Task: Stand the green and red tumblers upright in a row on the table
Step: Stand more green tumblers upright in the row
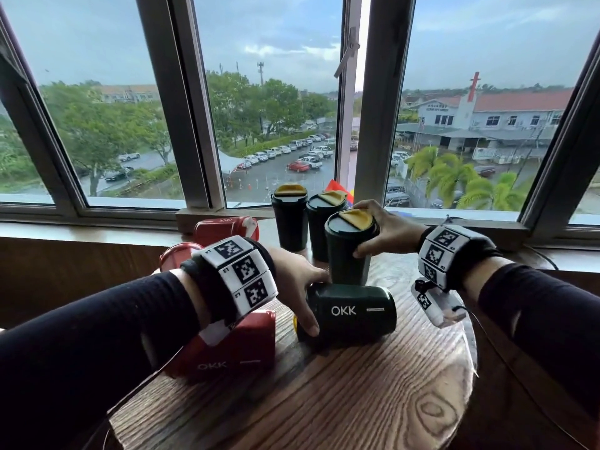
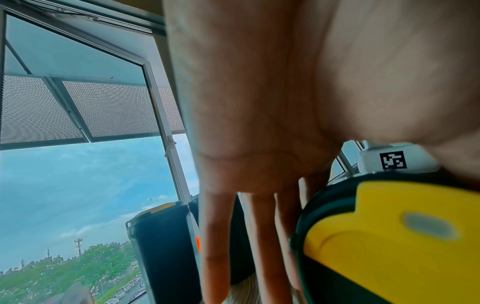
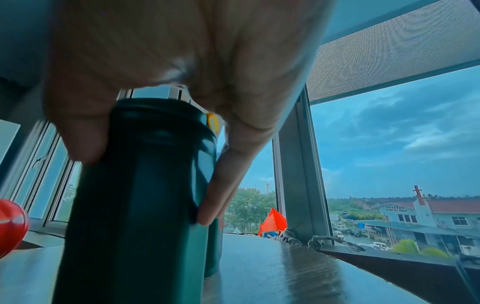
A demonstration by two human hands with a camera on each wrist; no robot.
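The right hand (image 1: 386, 230) grips the upright green tumbler (image 1: 350, 246) near its yellow-flapped lid, thumb on the near side and fingers (image 3: 221, 185) wrapped round the far side; this tumbler stands on the wooden counter (image 1: 357, 401). Just behind it, toward the window sill (image 1: 227, 216), stand two more green tumblers (image 1: 290, 219), upright and side by side, so the three form a short slanting row.

Directly in front of the held tumbler lies a fourth green tumbler (image 1: 349, 315) on its side, its "OKK" lettering facing up and its lid end pointing away from the right hand. The left hand (image 1: 298, 277) rests on that lid end with thumb and fingers spread around it; in the left wrist view the fingers (image 2: 262, 236) run straight down beside the yellow lid (image 2: 402, 246). Whether they clamp the tumbler or only touch it cannot be told.

Beyond the lying tumbler's lid end, three red tumblers lie on their sides: one (image 1: 227, 349) under the left forearm, one (image 1: 177, 254) behind the left wrist, and one (image 1: 227, 227) close to the sill.
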